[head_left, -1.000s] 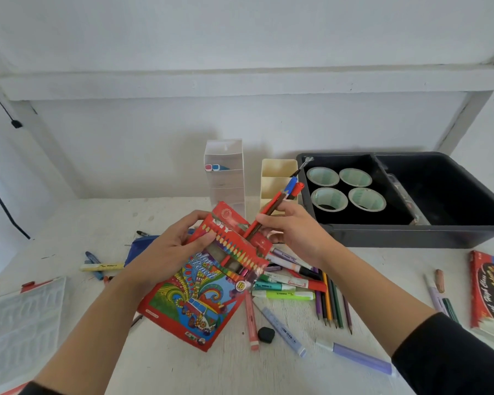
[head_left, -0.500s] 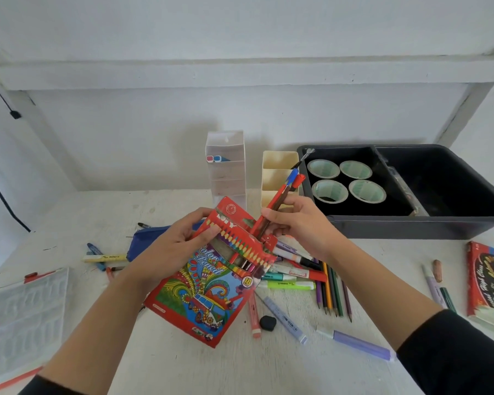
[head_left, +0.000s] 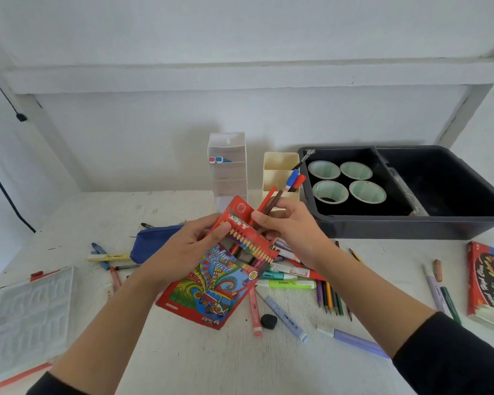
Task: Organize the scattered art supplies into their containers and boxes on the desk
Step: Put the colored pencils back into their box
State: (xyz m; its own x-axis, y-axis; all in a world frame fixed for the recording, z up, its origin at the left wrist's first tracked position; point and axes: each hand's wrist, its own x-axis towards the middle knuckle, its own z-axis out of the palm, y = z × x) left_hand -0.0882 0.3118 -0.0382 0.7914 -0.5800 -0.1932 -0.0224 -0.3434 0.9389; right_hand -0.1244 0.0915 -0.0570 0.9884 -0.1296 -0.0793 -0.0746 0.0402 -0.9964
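My left hand (head_left: 183,249) grips a red colour pencil box (head_left: 211,280) by its upper left side and holds it tilted above the desk, flap open. My right hand (head_left: 291,229) pinches a red and a brown pencil (head_left: 270,201) whose lower ends sit in the box's open top. Below my hands lies a scatter of pens, highlighters and colour pencils (head_left: 330,297). A cream pen holder (head_left: 278,169) with a blue and a red pen stands behind.
A clear tiered holder (head_left: 227,166) stands beside the cream one. A dark grey bin (head_left: 411,223) with tape rolls (head_left: 348,183) sits at the back right. A blue pouch (head_left: 154,240), a plastic palette (head_left: 29,315), a second pencil box (head_left: 489,283) and a black eraser (head_left: 268,320) lie around.
My right hand has pushed the two pencils further down into the box's open top. My left hand has kept its grip on the box.
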